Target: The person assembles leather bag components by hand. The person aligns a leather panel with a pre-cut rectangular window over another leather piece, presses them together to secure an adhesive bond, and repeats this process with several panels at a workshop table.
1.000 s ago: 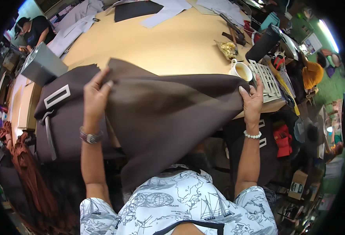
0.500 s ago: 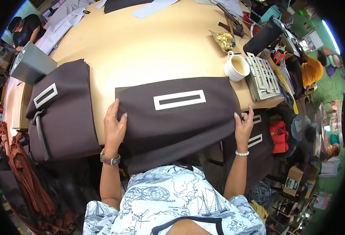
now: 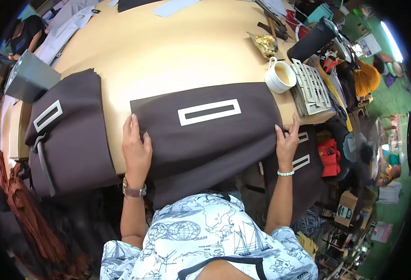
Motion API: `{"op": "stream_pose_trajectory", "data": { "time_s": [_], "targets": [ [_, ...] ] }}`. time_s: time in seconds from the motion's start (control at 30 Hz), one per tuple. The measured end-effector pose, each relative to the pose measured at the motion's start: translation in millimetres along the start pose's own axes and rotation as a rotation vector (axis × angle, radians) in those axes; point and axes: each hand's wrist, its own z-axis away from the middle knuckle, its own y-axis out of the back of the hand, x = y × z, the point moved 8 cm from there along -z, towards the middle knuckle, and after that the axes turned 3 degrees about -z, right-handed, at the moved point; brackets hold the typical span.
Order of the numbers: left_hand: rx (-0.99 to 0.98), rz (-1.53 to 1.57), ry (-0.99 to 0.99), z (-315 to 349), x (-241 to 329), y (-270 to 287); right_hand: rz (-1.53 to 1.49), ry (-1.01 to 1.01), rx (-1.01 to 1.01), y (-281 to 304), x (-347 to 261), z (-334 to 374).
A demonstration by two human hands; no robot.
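Steadily, my two hands flanked a dark brown sheet of smooth cloth (image 3: 215,144) at the near edge of a pale tan worktable (image 3: 177,56), its lower part draped over the edge toward my white, ship-printed shirt (image 3: 205,233). My left hand (image 3: 137,151), a brown-strapped wristwatch (image 3: 134,190) below it, lay along the left side, fingers extended and thumb apart, gripping nothing. My right hand (image 3: 287,144), above a pale beaded bracelet (image 3: 286,173), met the right side with its thumb, fingers partly bent; whether they pinched the cloth, I could not tell. On the sheet sat a white rectangular frame with a long slot (image 3: 210,117), clear of both hands. A white cup of milky tan drink (image 3: 280,80) stood just beyond the upper right corner, next to a stack of white slotted cards (image 3: 310,88). To the left, near a grey metal block (image 3: 31,77), lay a dark brown cloth pile (image 3: 74,144).
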Motion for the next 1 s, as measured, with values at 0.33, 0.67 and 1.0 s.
{"op": "stream_pose_trajectory", "data": {
  "time_s": [0.33,0.67,1.0],
  "targets": [
    [-0.271,-0.278,-0.297,20,30,-39,0.792,0.518,0.032,-5,-87,-96],
    [-0.249,-0.304,-0.246,26,26,-38,0.951,0.245,-0.271,-34,-74,-139],
    [-0.219,-0.340,-0.272,22,31,-28,0.942,0.531,-0.098,-13,-80,-101]
  ]
}}
